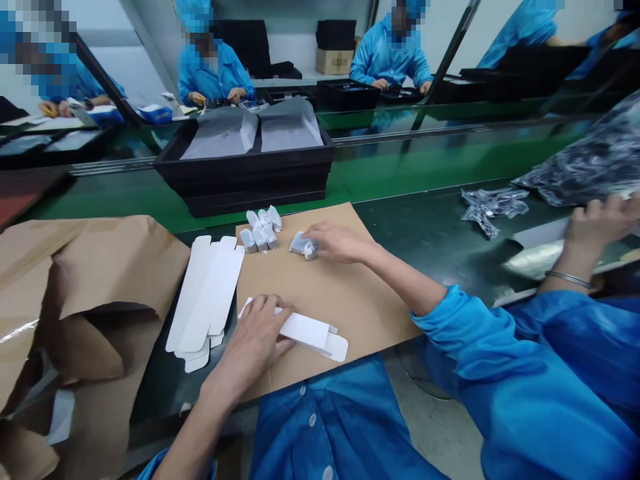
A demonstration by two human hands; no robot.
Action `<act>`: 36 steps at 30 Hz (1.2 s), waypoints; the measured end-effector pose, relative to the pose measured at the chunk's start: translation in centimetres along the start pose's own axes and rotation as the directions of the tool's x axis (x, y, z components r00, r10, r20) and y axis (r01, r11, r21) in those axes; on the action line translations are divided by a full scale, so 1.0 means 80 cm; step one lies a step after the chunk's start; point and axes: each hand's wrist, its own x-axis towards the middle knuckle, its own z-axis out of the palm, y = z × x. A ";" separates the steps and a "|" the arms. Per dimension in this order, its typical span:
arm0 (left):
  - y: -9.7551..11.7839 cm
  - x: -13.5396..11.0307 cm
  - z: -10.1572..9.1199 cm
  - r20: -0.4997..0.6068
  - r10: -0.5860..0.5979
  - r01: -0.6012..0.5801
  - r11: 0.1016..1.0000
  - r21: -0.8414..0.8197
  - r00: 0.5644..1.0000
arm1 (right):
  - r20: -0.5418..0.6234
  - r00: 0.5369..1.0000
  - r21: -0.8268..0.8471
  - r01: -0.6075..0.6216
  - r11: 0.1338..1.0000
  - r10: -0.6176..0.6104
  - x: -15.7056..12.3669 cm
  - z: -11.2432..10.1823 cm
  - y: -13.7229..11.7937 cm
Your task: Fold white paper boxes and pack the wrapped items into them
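On my far left, a torn kraft paper bag (85, 320) slumps against the edge of the tabletop (430, 233). Beside it lies a stack of flat white cartons (205, 300), none of them made up, so most of that pile looks left to do. Behind them stands a black tray (245, 177) holding grey pouches (223, 133). My left hand (253, 347) rests on a brown cardboard sheet (367, 313), its fingers (265, 308) clenched over a white carton (305, 331) that looks partly folded, with an end flap out. Near the top of the sheet sits a small group of wrapped white parts (261, 229), apparently not yet boxed. My right hand (340, 242) has its fingers (320, 233) closed on one more wrapped part (302, 245). Further right, clear plastic bags (493, 210) lie near a co-worker's hand (595, 230), which wears a metal bangle (561, 279).
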 end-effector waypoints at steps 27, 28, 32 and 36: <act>-0.024 0.027 -0.005 0.093 0.221 -0.203 0.965 -0.166 0.971 | -0.024 0.942 0.250 -0.317 0.915 0.334 -0.143 0.014 0.059; -0.025 0.017 0.001 0.098 0.208 -0.194 0.971 -0.138 0.973 | -0.016 0.947 0.254 -0.306 0.917 0.321 -0.141 0.013 0.058; -0.026 0.002 0.017 -0.032 0.115 -0.115 0.993 0.001 0.993 | -0.097 0.919 0.267 -0.346 0.900 0.382 -0.141 0.012 0.026; -0.019 -0.006 0.010 -0.268 0.229 -0.161 0.954 0.253 0.936 | -0.356 0.865 0.351 -0.226 0.908 0.353 -0.164 0.012 -0.049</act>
